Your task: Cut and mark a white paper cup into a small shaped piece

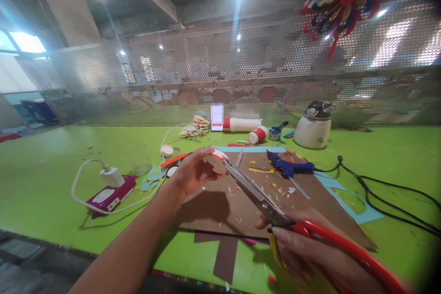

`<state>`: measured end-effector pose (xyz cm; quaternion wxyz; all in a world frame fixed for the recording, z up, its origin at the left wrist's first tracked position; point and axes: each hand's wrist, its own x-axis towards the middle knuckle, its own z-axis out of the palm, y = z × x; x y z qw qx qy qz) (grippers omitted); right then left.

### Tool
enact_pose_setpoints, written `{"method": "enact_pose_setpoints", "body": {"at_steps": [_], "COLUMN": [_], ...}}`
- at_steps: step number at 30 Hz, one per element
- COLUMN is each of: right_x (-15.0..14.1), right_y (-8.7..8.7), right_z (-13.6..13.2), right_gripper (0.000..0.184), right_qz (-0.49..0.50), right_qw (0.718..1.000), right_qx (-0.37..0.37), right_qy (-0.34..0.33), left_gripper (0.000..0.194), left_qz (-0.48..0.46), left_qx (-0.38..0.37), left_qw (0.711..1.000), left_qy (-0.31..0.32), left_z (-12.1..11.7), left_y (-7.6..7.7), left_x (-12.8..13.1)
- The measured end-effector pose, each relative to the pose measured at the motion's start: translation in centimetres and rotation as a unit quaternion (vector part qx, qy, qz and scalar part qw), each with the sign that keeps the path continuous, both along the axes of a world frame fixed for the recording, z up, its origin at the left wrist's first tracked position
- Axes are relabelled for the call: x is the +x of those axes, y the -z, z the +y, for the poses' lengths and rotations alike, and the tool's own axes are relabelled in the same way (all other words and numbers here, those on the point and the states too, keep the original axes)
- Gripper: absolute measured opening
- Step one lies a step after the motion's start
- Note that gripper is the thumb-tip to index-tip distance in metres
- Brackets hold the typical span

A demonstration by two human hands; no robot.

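Observation:
My left hand [197, 171] is closed on a small round piece of card [215, 164], tan on its near face with a white and red edge. Wrapped round the red handles of a pair of scissors [253, 190] is my right hand [303, 248]. The blades point up and left, their tips at the right edge of the card; whether they grip it I cannot tell. Something yellow shows beneath my right fingers. Below both hands lies a brown board [206, 218] strewn with paper scraps.
A blue glue gun [289, 166] with a black cord lies right of centre. A purple power strip [113, 195] with a white plug is at left. A white kettle-like jug [313, 126], a phone [217, 117], a paper cup [258, 134] and stacked discs [195, 128] stand farther back.

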<state>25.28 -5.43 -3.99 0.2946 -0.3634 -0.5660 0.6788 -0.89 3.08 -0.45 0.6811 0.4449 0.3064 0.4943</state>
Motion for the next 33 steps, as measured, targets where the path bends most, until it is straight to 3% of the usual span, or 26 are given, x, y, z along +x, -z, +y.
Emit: {"method": "enact_pose_setpoints", "body": {"at_steps": [7, 19, 33], "right_x": [0.0, -0.1, -0.4], "right_y": [-1.3, -1.6, -1.3], "right_z": [-0.1, 0.0, 0.0], "right_gripper": [0.047, 0.047, 0.048], "right_qz": [-0.023, -0.061, -0.053], "right_qw": [0.999, 0.993, 0.993], "right_qx": [0.033, 0.082, 0.098], "right_qy": [-0.017, -0.054, -0.041], "left_gripper": [0.033, 0.032, 0.040], "left_qz": [0.008, 0.023, 0.052], "left_qx": [-0.005, 0.002, 0.005], "left_qw": [1.000, 0.999, 0.999], "left_qy": [0.008, 0.023, 0.008], "left_z": [0.2, 0.0, 0.1], "left_y": [0.3, 0.2, 0.0], "left_x": [-0.1, -0.1, 0.0]}}
